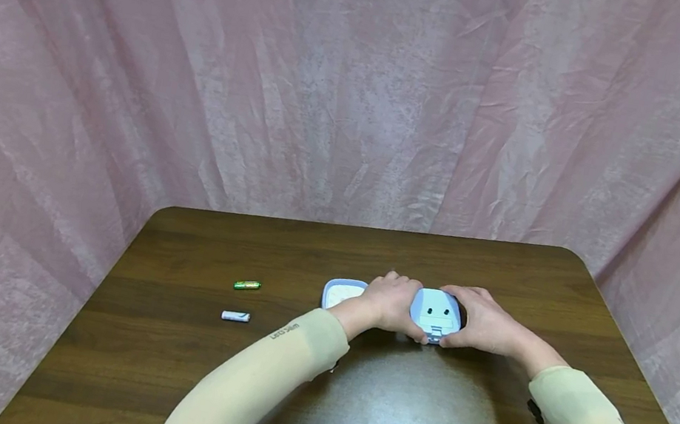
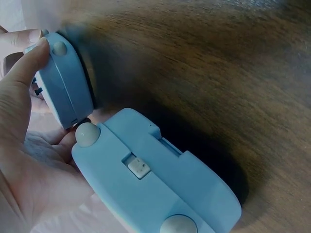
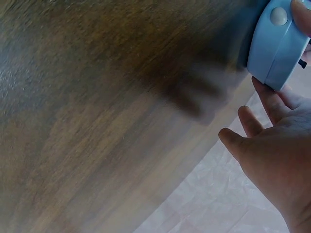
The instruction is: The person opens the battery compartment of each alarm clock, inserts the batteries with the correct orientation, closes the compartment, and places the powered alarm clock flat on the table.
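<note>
Both hands grip a light blue plastic device [image 1: 435, 309] with rounded corners. Its upward face has two black pegs and a small latch-like part at the near edge. My left hand [image 1: 391, 303] holds its left side, thumb at the near edge. Opposite, my right hand [image 1: 478, 321] holds the right side, its thumb also near the latch. A second light blue device [image 2: 146, 170] lies beside the left hand, showing white round knobs and a small white switch in the left wrist view. In the head view the left hand and wrist hide part of it.
On the left of the brown wooden table [image 1: 153, 361] lie a green battery [image 1: 246, 286] and, nearer, a white and blue battery [image 1: 235, 316]. A pink curtain [image 1: 359, 95] hangs behind the table's far edge.
</note>
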The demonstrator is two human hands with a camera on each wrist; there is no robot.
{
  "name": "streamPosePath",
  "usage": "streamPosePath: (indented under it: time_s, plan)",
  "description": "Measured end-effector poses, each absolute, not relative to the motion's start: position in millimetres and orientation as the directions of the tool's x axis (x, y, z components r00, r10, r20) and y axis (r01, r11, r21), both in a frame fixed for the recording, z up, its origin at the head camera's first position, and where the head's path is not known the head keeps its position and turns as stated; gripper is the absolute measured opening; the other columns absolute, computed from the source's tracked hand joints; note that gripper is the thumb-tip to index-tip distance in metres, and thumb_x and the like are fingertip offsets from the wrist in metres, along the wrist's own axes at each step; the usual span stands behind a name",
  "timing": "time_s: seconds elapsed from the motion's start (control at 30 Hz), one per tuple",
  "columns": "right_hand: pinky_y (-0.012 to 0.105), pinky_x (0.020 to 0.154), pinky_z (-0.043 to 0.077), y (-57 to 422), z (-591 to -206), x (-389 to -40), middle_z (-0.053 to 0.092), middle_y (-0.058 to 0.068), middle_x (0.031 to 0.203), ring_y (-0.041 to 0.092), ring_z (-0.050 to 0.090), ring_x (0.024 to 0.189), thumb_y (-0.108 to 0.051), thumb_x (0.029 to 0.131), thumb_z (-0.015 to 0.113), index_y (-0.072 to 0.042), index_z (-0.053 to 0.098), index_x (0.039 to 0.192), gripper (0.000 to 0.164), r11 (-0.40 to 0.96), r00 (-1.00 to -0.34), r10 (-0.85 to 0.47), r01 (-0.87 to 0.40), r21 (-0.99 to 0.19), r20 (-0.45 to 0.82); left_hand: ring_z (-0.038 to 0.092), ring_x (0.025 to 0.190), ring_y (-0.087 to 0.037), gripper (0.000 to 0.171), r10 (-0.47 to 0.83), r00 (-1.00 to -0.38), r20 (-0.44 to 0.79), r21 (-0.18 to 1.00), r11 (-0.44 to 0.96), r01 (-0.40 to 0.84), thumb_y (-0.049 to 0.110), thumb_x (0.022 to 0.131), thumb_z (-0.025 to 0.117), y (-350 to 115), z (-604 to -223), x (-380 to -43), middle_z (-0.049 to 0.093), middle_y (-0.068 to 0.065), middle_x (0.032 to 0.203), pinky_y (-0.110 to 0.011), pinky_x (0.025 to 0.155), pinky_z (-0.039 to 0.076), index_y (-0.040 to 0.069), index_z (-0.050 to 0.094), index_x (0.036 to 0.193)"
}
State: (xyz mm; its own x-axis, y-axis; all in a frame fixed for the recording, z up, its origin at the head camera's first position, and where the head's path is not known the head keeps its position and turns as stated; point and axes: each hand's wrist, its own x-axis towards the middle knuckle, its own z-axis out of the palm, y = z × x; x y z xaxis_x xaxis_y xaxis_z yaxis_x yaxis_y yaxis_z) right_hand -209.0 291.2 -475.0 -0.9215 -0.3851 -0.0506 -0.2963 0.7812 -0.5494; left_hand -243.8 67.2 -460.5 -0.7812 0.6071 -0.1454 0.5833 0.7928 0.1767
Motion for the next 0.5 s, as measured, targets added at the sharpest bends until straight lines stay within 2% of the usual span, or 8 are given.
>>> streamPosePath:
  time_s: [0.33, 0.5]
  plan:
    - [0.061, 0.099, 0.039, 292.6, -475.6, -207.6, 0.055, 0.012, 0.141, 0.040, 0.035, 0.135, -0.046, 0.071, 0.092, -0.008, 0.048, 0.148, 0.097, 0.781, -0.923, -0.378, -0.273, -0.561, -0.077, 0.051, 0.102, -0.017, 0.083, 0.620, -0.769, -0.155, 0.198, 0.783, 0.590, 0.070, 0.073, 0.081, 66.4, -459.6, -243.1, 0.061, 0.006, 0.115, -0.034, 0.087, 0.044, 0.020, 0.056, 0.133]
    - [0.061, 0.099, 0.039, 293.0, -476.2, -208.3, 0.053, 0.012, 0.142, 0.039, 0.034, 0.135, -0.047, 0.072, 0.092, -0.009, 0.046, 0.149, 0.098, 0.775, -0.921, -0.379, -0.260, -0.575, -0.094, 0.052, 0.107, -0.018, 0.085, 0.621, -0.767, -0.163, 0.202, 0.782, 0.590, 0.070, 0.073, 0.080, 65.0, -459.1, -244.9, 0.062, 0.006, 0.120, -0.036, 0.090, 0.044, 0.020, 0.055, 0.138]
